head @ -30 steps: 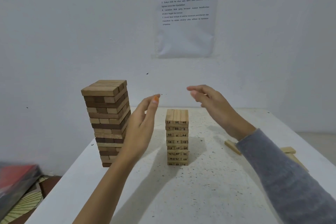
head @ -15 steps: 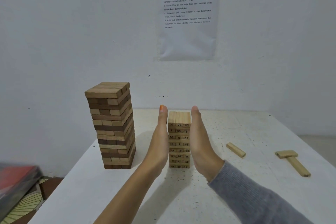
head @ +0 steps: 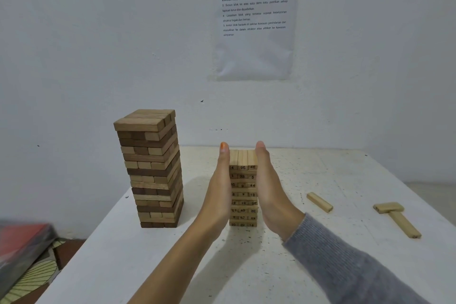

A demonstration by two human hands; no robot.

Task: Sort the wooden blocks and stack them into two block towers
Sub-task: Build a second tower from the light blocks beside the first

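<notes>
- The small tower of pale numbered blocks (head: pixel 243 185) stands upright on the white speckled table (head: pixel 333 168), about at its middle, straight ahead of me. The printed numbers on the block ends face me, and the top layer is three blocks laid side by side.
- My left hand (head: pixel 217 200) lies flat against the tower's left side, with the fingers straight, together and pointing up. The top fingertip, which has an orange nail (head: pixel 224 147), reaches just above the top layer.
- My right hand (head: pixel 271 197) mirrors it on the tower's right side, palm inward and fingers straight and closed up against each other. It presses the blocks rather than curling round them, and its fingertips also rise a little past the top.
- A grey knitted sleeve (head: pixel 345 266) covers my right forearm, while my left forearm is bare.
- To the left, apart from my hands, stands the bigger tower (head: pixel 153 168) of mixed dark and light brown blocks. It is taller and wider than the numbered one, and it sits near the table's left edge.
- To the right of the small tower, one loose pale block (head: pixel 319 202) lies flat on the table.
- Farther right, two more loose blocks (head: pixel 397 219) lie touching in a T shape.
- A printed sheet of paper (head: pixel 255 20) hangs on the white wall behind the table.
- Something red and blurred (head: pixel 22 237) sits low at the left, below the table's edge. I cannot tell what it is.
</notes>
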